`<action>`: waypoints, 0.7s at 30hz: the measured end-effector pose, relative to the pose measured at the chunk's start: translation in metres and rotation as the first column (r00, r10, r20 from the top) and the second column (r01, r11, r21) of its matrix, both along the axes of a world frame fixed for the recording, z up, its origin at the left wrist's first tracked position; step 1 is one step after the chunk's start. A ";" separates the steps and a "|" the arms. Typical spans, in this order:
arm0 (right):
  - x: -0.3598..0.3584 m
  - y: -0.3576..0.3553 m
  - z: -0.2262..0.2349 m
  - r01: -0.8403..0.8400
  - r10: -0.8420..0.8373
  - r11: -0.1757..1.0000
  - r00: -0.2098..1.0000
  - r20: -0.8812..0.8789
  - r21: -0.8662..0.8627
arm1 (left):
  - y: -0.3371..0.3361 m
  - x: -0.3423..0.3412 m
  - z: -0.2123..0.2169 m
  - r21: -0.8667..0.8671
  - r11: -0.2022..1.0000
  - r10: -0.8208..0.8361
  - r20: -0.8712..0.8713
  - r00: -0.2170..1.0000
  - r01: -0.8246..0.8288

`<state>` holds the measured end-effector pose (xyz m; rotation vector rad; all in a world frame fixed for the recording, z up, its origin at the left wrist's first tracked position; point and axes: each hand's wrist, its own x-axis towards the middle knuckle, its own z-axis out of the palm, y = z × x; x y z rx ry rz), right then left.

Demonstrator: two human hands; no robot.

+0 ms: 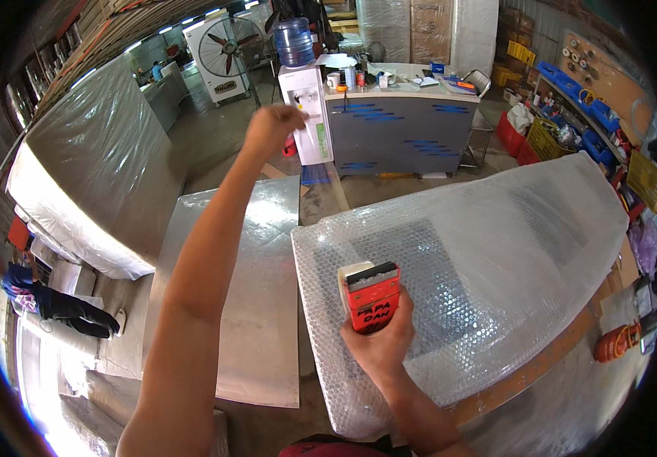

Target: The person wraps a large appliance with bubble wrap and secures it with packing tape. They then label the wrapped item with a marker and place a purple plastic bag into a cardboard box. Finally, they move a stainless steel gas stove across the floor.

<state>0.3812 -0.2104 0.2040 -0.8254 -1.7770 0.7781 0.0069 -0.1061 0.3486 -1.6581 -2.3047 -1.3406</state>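
Bubble-wrapped panel point(496, 251) is lying across the workbench point(542, 365), its long axis running from my lower left up to my right; I am pressing the red tape dispenser point(370, 297) onto its near left end, my right hand point(382, 339) gripping it tight; my left hand point(271, 129) is hanging raised and well apart, fingers curled into a fist, whether pinching tape I cannot tell.

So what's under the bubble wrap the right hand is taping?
Through the bubble wrap a dark rectangular panel shows faintly under the red tape dispenser in the right hand. Its material and surface are hidden.
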 end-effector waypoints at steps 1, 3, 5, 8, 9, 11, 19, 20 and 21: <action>0.000 -0.001 -0.001 -0.001 0.001 1.000 1.000 0.029 0.005 | 0.013 -0.019 -0.022 -0.095 0.995 -0.024 0.089 0.996 0.032; 0.000 -0.002 -0.002 -0.010 0.010 1.000 0.999 0.048 0.006 | 0.027 -0.038 -0.079 -0.202 0.977 -0.034 0.158 0.987 0.066; -0.001 0.000 -0.003 -0.024 0.024 1.000 0.999 0.027 -0.009 | 0.036 -0.045 -0.127 -0.139 0.975 -0.108 0.375 0.921 0.171; 0.000 0.004 -0.005 -0.006 0.006 1.000 1.000 -0.003 0.023 | 0.045 -0.049 -0.172 -0.265 0.955 0.004 0.457 0.890 0.132; 0.000 0.006 -0.006 -0.003 0.003 1.000 1.000 -0.004 0.026 | 0.048 -0.049 -0.184 -0.262 0.949 0.007 0.569 0.822 0.173; 0.001 0.009 -0.008 0.001 0.000 0.999 1.000 -0.019 0.033 | 0.054 -0.050 -0.208 -0.271 0.937 -0.021 0.582 0.813 0.219; 0.001 0.013 -0.015 0.013 -0.012 0.997 1.000 -0.012 0.082 | 0.062 -0.059 -0.302 -0.594 0.644 -0.235 0.444 0.864 0.481; 0.001 0.012 -0.015 0.018 -0.017 0.996 1.000 -0.015 0.092 | 0.065 -0.059 -0.301 -0.694 0.571 -0.188 0.410 0.892 0.439; 0.001 0.013 -0.014 0.014 -0.012 0.996 1.000 -0.019 0.093 | 0.070 -0.057 -0.296 -0.837 0.482 -0.069 0.259 0.963 0.260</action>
